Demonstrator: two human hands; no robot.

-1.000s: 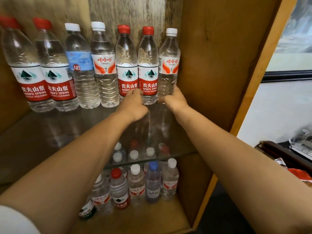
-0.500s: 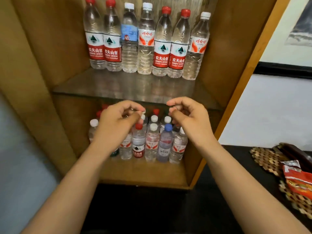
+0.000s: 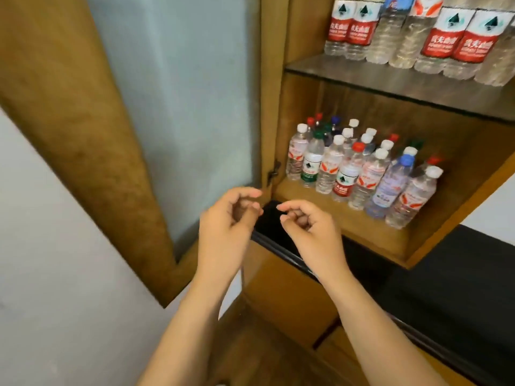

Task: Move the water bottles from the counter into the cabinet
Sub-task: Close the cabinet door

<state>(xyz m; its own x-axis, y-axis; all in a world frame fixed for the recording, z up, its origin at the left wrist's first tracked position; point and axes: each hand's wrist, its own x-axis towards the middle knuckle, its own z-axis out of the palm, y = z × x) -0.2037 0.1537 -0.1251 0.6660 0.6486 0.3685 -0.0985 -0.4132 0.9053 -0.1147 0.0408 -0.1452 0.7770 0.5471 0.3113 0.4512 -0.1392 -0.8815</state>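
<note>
The wooden cabinet (image 3: 471, 174) stands open at the upper right. A row of large water bottles (image 3: 440, 37) lines its glass shelf (image 3: 390, 82), most with red labels. Several small water bottles (image 3: 362, 171) crowd the wooden bottom shelf. My left hand (image 3: 225, 227) and my right hand (image 3: 309, 232) hover side by side in front of the cabinet's lower left corner. Both hold nothing, and their fingers are loosely curled and apart. Neither hand touches a bottle.
The cabinet door (image 3: 178, 112), a wooden frame around frosted glass, hangs open to the left of my hands. A black counter (image 3: 457, 277) runs under the cabinet, with wooden drawer fronts (image 3: 287, 288) below it. A pale wall (image 3: 41, 260) fills the lower left.
My hands left the bottles on the glass shelf, drew back and dropped empty. My view swung left and down, bringing the open door into sight.
</note>
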